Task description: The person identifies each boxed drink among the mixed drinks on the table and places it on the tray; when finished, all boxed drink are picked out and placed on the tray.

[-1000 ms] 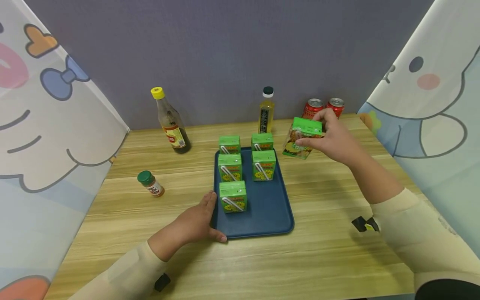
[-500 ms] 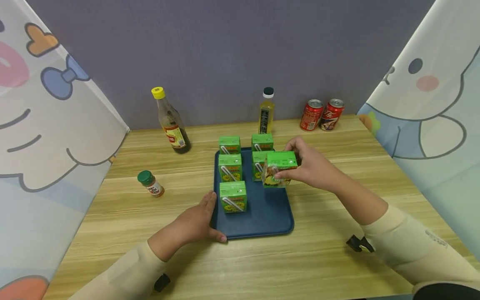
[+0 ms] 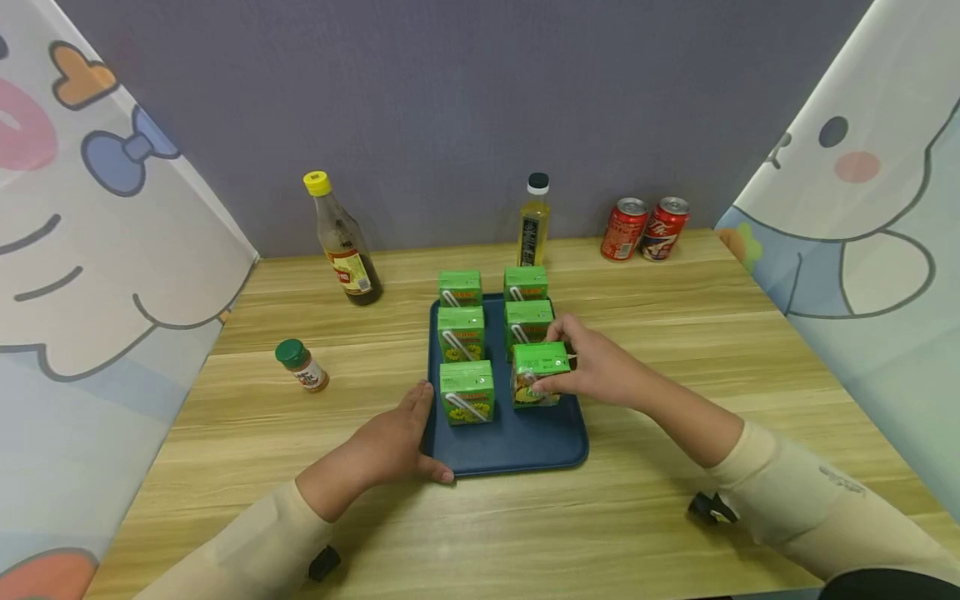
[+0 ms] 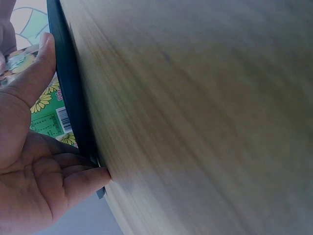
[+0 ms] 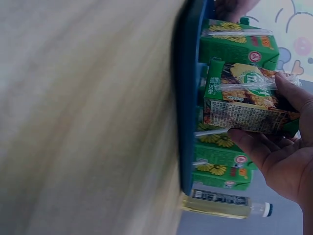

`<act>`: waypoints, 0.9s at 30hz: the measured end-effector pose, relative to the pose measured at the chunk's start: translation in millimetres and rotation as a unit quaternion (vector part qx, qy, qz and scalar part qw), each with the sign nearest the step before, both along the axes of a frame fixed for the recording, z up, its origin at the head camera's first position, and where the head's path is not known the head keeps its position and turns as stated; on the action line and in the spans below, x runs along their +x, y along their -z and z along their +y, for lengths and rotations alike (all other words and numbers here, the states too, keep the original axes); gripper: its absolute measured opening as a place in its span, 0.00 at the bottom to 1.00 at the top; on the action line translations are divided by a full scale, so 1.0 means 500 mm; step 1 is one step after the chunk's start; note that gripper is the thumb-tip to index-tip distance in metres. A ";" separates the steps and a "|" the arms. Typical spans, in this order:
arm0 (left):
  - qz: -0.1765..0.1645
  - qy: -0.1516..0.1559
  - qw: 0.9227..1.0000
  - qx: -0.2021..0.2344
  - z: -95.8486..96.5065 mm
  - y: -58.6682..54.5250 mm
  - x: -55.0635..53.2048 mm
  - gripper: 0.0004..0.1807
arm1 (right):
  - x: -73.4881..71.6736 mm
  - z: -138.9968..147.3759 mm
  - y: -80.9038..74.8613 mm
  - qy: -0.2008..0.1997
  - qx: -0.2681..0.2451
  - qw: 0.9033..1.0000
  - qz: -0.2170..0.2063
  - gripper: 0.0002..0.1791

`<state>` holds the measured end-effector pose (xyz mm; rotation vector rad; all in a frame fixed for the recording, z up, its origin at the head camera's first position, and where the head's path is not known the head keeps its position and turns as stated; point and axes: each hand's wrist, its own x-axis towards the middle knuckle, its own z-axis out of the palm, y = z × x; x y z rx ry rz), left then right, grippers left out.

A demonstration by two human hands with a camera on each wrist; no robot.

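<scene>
My right hand (image 3: 603,369) pinches a drink carton (image 3: 542,360) with a green top and brown-yellow printed sides between thumb and fingers. In the right wrist view this carton (image 5: 244,105) stays upright over the dark blue tray (image 3: 517,446); whether its base touches the tray cannot be told. It is in front of a green flower-printed carton (image 3: 528,313) in the tray's right column. Three similar cartons form the left column, the nearest carton (image 3: 467,393) among them. My left hand (image 3: 386,444) rests against the tray's near left corner, fingers along the side, thumb at the front edge.
A dark sauce bottle (image 3: 347,250) and a green-capped spice jar (image 3: 302,367) stand left of the tray. Behind it is a bottle of yellow liquid (image 3: 533,225). Two red cans, the left can (image 3: 624,231) and right can (image 3: 664,231), stand back right by the grey wall.
My right hand has carried the brown-yellow carton from near the red cans leftward and toward me, over the tray, and lower. My left hand and the tray have stayed in place.
</scene>
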<state>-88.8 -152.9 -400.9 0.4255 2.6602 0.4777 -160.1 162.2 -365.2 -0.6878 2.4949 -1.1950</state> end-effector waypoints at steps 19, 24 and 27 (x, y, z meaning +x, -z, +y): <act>-0.004 -0.005 1.000 -0.003 -0.002 0.001 0.000 0.73 | 0.008 0.001 0.023 -0.022 0.028 0.999 -0.011 0.36; -0.002 -0.007 1.000 -0.008 -0.003 0.000 0.000 0.73 | 0.008 0.000 0.027 -0.026 0.031 0.999 -0.005 0.36; -0.002 -0.008 1.000 -0.007 -0.003 -0.002 0.000 0.72 | 0.009 0.000 0.029 -0.026 0.032 0.999 0.002 0.36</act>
